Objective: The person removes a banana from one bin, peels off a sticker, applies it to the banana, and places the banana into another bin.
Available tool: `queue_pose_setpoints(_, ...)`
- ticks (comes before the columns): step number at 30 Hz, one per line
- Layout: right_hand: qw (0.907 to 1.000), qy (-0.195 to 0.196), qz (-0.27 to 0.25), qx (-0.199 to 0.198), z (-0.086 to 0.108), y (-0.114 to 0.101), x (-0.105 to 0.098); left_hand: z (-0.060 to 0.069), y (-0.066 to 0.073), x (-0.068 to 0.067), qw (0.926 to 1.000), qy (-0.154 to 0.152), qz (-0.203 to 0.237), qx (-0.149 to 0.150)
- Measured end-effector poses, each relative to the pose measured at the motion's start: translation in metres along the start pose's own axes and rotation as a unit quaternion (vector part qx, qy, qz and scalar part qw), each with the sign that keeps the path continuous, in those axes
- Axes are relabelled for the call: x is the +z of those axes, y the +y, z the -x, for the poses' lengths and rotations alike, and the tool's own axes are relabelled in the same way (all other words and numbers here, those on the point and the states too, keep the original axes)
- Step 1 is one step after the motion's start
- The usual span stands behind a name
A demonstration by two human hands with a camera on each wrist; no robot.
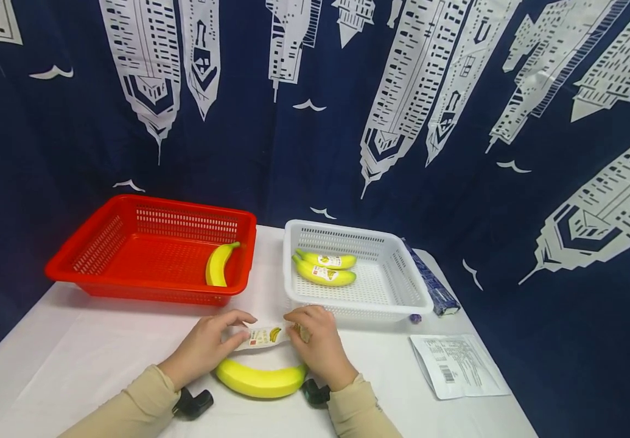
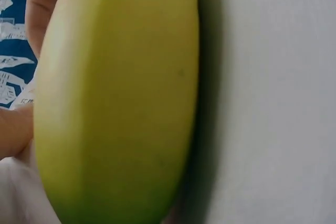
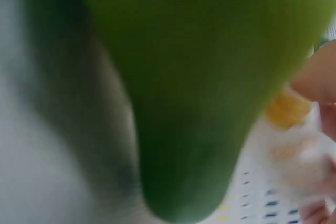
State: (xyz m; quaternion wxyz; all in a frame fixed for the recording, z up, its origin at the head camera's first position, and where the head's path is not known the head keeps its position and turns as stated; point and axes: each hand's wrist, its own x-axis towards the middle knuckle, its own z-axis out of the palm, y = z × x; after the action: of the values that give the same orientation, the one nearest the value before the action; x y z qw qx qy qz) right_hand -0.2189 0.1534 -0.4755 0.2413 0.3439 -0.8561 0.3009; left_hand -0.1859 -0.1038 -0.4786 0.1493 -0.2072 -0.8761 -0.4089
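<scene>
A white label strip (image 1: pixel 265 337) printed with a small banana picture stretches between the two hands above the table. My left hand (image 1: pixel 209 342) pinches its left end with thumb and fingers, and my right hand (image 1: pixel 320 345) pinches its right end. Just below the strip, on the near side, lies a whole yellow banana (image 1: pixel 260 382) without a label on the side that shows. That banana (image 2: pixel 121 98) fills much of the left wrist view. Its greenish end (image 3: pixel 184 129) looms blurred in the right wrist view, where the label (image 3: pixel 294 153) shows beside the fingers (image 3: pixel 317 74).
Behind the left hand stands a red basket (image 1: pixel 150 291) with one banana (image 1: pixel 218 265) in it. A white basket (image 1: pixel 402 261) on the right holds two labelled bananas (image 1: pixel 325 272). A white printed pouch (image 1: pixel 459 367) and a dark blue box (image 1: pixel 436 286) lie at the right.
</scene>
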Motion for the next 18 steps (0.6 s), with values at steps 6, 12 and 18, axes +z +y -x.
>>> queue_pose_setpoints(6,0.9973,-0.024,0.013,-0.069,0.000,-0.008,0.005,0.002,0.001,0.000,0.9993,-0.023,-0.025,0.015)
queue_pose_setpoints(12,0.9932,-0.076,-0.071,-0.053,0.001,-0.017,0.008,0.002,0.004,0.001,0.9988,-0.026,-0.029,0.030)
queue_pose_setpoints(18,0.9970,-0.002,-0.043,-0.064,-0.001,-0.018,0.012,0.002,0.003,0.005,0.9984,0.018,-0.012,0.053)
